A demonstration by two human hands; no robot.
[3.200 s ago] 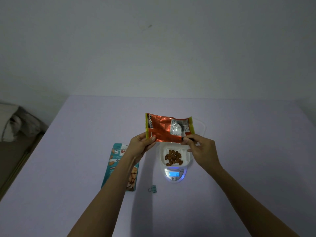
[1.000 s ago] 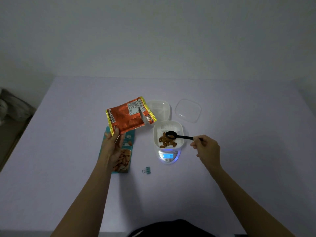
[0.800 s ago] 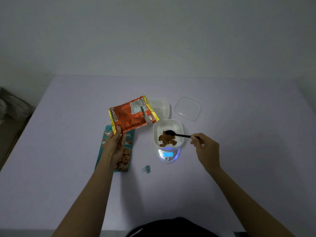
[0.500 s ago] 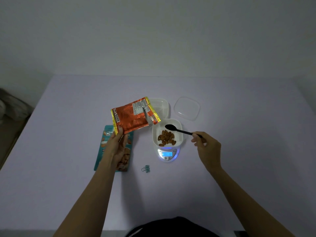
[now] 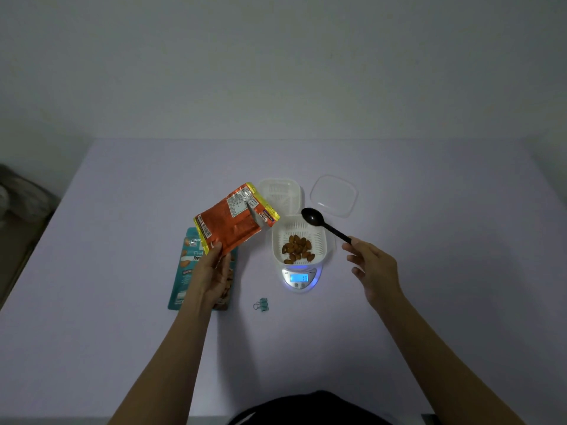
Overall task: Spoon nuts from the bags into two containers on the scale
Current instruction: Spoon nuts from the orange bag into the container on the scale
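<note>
My left hand (image 5: 214, 273) holds an orange foil nut bag (image 5: 234, 220) by its lower corner, tilted up to the right. My right hand (image 5: 372, 268) pinches the handle end of a black spoon (image 5: 322, 223); its empty bowl hovers above the far edge of a white container (image 5: 323, 240) that holds several brown nuts (image 5: 297, 251). That container stands on a small scale (image 5: 299, 279) with a lit blue display. Behind it a second white container (image 5: 280, 196) sits on the table, with no nuts visible inside.
A teal nut bag (image 5: 190, 271) lies flat under my left hand. A clear lid (image 5: 334, 194) rests at the back right, and a small teal binder clip (image 5: 261, 304) lies in front of the scale. The lilac table (image 5: 122, 332) ends at a wall behind.
The spoon has lifted out of the nuts and risen toward the container's far edge, empty now. The orange bag has stayed raised in my left hand, shifting slightly right.
</note>
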